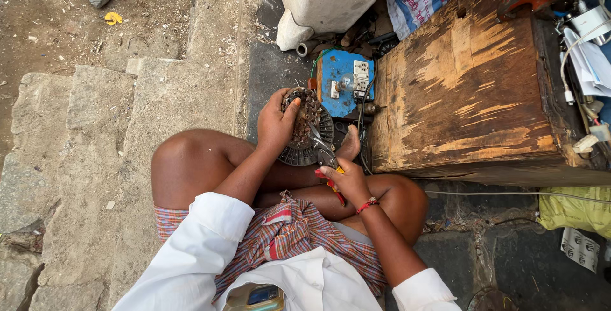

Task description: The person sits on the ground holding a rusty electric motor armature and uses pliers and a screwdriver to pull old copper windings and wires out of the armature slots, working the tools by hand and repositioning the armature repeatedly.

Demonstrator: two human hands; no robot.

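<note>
Between both hands' fingers [287, 108]: round stator [307, 127], pliers [324, 155].

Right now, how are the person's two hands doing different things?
The left hand grips the rim of the round metal motor part; the right hand holds red-handled pliers. The left hand sits higher up, the right hand lower, wearing a red wrist thread. Both are bare and closed.
</note>
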